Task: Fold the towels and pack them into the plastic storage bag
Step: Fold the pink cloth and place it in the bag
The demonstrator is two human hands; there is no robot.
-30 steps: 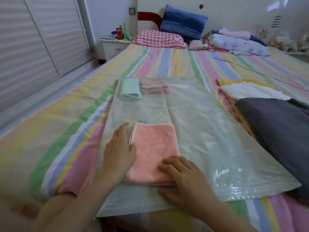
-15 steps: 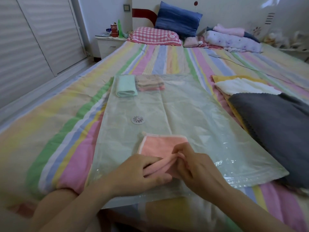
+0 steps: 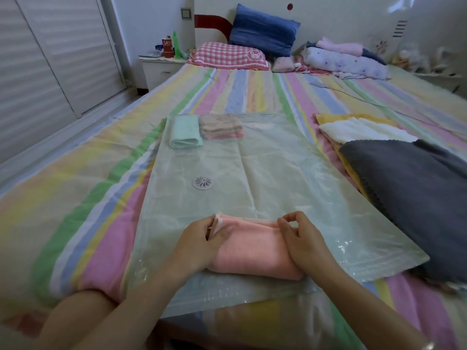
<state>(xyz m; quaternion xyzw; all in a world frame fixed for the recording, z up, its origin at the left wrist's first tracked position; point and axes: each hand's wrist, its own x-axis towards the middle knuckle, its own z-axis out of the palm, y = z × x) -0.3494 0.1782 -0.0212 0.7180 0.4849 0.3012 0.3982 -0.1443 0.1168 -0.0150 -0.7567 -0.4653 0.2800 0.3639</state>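
A pink towel (image 3: pixel 252 246) lies folded into a thick band on top of the clear plastic storage bag (image 3: pixel 278 173), near its front end. My left hand (image 3: pixel 199 238) pinches the towel's left far corner. My right hand (image 3: pixel 303 241) pinches its right far edge with thumb and fingers. A folded mint towel (image 3: pixel 185 131) and a folded striped beige-pink towel (image 3: pixel 221 126) sit side by side at the bag's far end; whether inside it or on top I cannot tell. A round white valve (image 3: pixel 203 183) shows in the bag's middle.
To the right on the striped bedspread (image 3: pixel 75 185) lie a dark grey towel (image 3: pixel 409 188), a white towel (image 3: pixel 361 130) and a yellow one (image 3: pixel 328 118) beneath. Pillows (image 3: pixel 230 55) and bundled bedding (image 3: pixel 346 61) line the headboard. A nightstand (image 3: pixel 161 66) stands at far left.
The pink towel lay as a flat square under my open hands; both hands have since lifted its near edge and folded it away from me into a narrower band, and now pinch its far corners.
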